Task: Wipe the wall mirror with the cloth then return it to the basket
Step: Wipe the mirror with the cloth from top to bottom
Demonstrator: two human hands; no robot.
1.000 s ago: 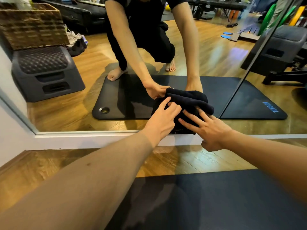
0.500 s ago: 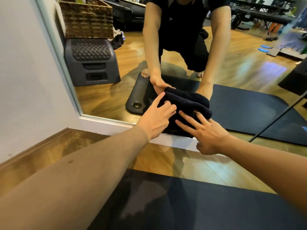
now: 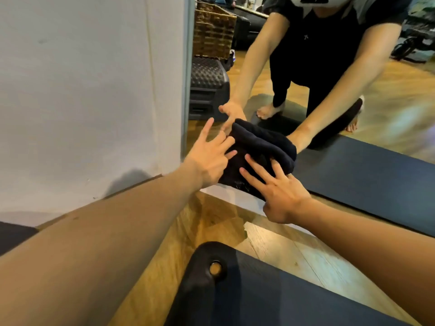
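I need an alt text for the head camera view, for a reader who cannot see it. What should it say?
Two bare hands, left hand and right hand, press a dark folded cloth with straight fingers against the bottom left corner of a wall mirror. The mirror reflects the crouching person and a wicker basket; a dark mat lies on the wooden floor.

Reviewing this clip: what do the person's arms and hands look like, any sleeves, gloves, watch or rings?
Both forearms are bare from the frame edge to the wrist, with no sleeve in direct view. The left hand and right hand wear no gloves, and no watch, bracelet or rings show. The reflection in the mirror shows a short-sleeved black top with grey shoulder panels.
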